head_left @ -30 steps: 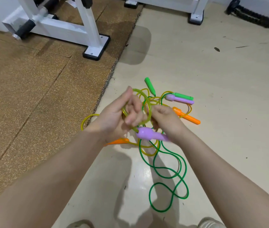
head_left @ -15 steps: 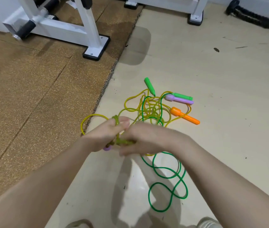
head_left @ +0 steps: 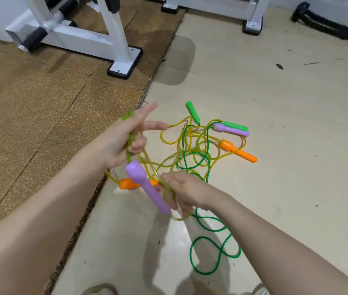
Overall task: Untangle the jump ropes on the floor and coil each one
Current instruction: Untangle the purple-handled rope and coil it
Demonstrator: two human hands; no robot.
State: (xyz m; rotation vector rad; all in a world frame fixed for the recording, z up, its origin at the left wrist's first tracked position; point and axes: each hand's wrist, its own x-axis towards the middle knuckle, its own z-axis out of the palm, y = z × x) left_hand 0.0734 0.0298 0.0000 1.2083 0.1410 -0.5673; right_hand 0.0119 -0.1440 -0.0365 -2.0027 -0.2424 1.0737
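A grip is kept by the left hand (head_left: pixel 124 143) on coils of yellow rope (head_left: pixel 130 137), the purple handle (head_left: pixel 145 186) dangling below. Slack is pinched by the right hand (head_left: pixel 186 190), nearer the tangle (head_left: pixel 196 150) lying ahead-right on the floor (head_left: pixel 275 103).

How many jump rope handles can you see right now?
6: two green, one above the tangle and one beside a purple; an orange below them; a purple between the hands; an orange behind it.

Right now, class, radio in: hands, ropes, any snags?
Left hand grips yellow-green rope loops. Right hand holds purple handle and rope. Green rope and handles lie tangled on floor.
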